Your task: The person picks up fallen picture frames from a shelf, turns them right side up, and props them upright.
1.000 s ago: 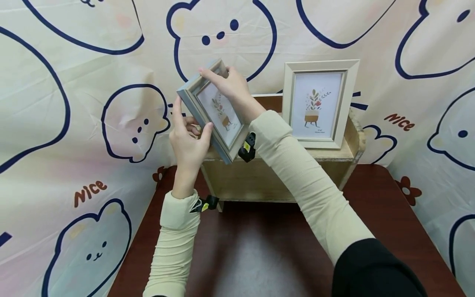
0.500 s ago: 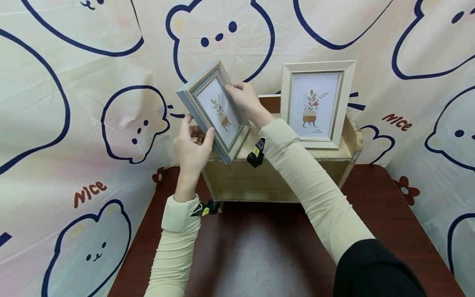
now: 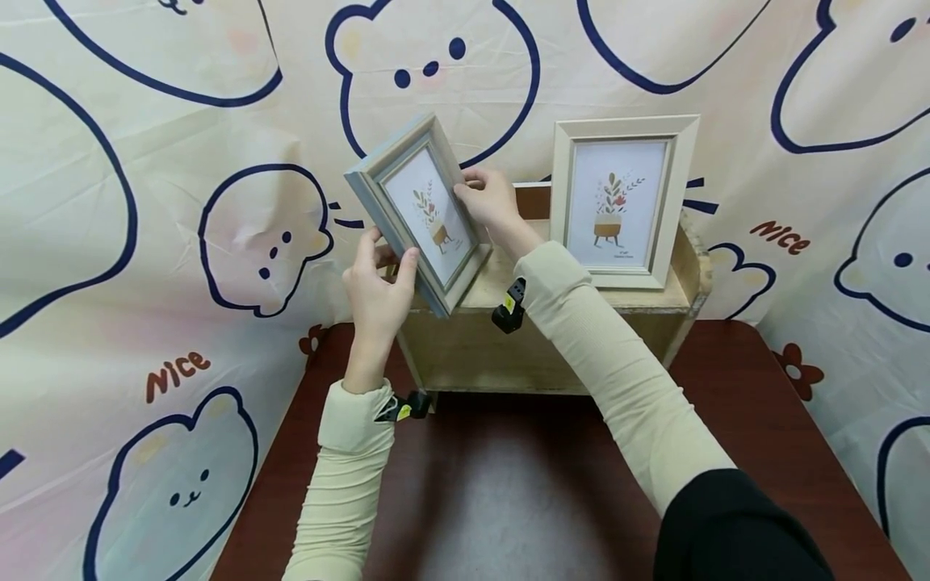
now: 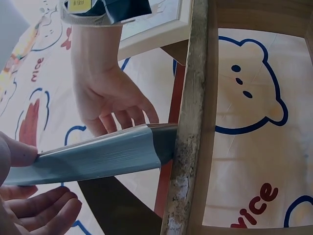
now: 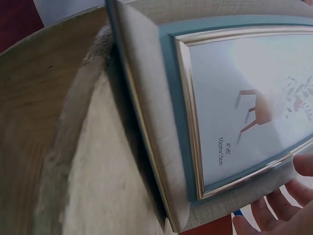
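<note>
A blue-grey picture frame (image 3: 432,214) leans at a slant on the left of a small wooden shelf (image 3: 501,351), its lower corner at the shelf's front edge. Its picture is a potted plant on legs. My left hand (image 3: 379,294) holds the left side, thumb (image 4: 22,152) on the front and fingers (image 4: 46,210) behind. On the opposite side, my right hand (image 3: 494,202) pinches the right edge; in the right wrist view its thumb (image 5: 304,165) lies at the front border with the fingers behind. A support leg (image 4: 115,200) shows behind the frame in the left wrist view.
A cream picture frame (image 3: 626,278) with a similar plant print stands upright on the shelf's right half. The shelf rests on a dark red-brown table (image 3: 756,420). A bear-patterned cloth (image 3: 174,242) hangs close behind and along both sides.
My right hand has slid from the frame's top edge down along its right edge. My left hand has dropped slightly on the left side. The blue-grey frame has barely moved.
</note>
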{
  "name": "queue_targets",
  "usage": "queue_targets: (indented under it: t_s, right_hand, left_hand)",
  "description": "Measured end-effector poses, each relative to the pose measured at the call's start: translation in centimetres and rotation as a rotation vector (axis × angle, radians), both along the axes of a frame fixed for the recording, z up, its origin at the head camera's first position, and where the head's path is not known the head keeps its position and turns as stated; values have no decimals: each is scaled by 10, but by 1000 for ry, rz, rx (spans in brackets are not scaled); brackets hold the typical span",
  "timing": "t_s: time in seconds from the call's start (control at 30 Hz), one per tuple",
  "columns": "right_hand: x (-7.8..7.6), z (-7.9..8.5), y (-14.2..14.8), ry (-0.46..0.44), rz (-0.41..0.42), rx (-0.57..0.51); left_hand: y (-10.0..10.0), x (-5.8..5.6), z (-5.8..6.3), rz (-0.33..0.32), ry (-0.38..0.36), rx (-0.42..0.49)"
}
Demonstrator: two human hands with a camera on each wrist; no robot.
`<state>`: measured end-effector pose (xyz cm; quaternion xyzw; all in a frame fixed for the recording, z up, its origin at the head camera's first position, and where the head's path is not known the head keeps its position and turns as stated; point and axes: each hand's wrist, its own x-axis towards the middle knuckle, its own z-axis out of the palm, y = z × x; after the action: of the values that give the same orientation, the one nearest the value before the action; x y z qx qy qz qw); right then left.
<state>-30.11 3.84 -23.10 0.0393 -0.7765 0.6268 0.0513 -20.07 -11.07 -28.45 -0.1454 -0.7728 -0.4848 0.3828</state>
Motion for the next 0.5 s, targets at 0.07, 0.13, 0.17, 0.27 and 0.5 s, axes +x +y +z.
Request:
queue_targets:
  t_s: [0.07,0.13,0.17,0.27,0.5]
  right_hand:
    - [0,-1,2,4,-7,26]
    - [0,-2,4,12,-17,57]
    - [0,-2,4,13,-24,73]
    - [1,-3,6,32,-49,128]
    - [9,-4,11,63,-106,250]
  left_hand:
    - [-1,-1,0,-17,-9,9]
    - [-2,-2,0,-37,-19,22]
    - [-3,-2,-1,-48,-24,32]
    - [-5,-4,-2,-68,-34,46]
    - [-4,1,5,-86,-68,36]
